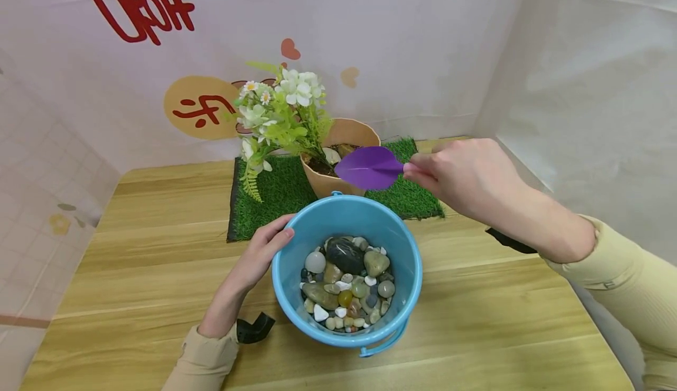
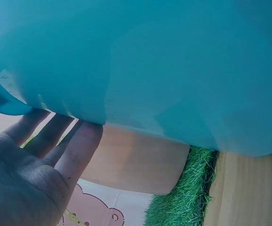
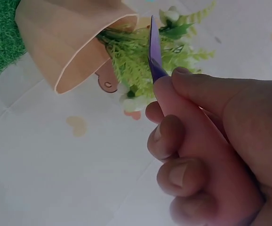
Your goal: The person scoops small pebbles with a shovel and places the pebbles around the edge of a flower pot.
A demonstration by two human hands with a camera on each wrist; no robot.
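Observation:
My right hand (image 1: pixel 468 173) grips the pink handle (image 3: pixel 206 146) of a small garden trowel, fingers curled round it and thumb along its top. Its purple blade (image 1: pixel 370 167) overlaps the front rim of the peach flowerpot (image 1: pixel 357 131) in the head view, and no stones show on it. White flowers with green leaves (image 1: pixel 285 106) lean left out of the pot, which has stones and dark soil inside. A blue bucket (image 1: pixel 409 235) holds assorted stones (image 1: pixel 344 288). My left hand (image 1: pixel 264 250) rests against the bucket's left side near the rim, its fingers (image 2: pixel 79 148) fairly straight.
The flowerpot stands on a green artificial grass mat (image 1: pixel 280 179) behind the bucket. The bucket's handle (image 1: pixel 386 344) hangs at its front right. A wooden table (image 1: pixel 158 261) lies beneath, with a printed white sheet (image 1: pixel 412 38) behind and along the sides.

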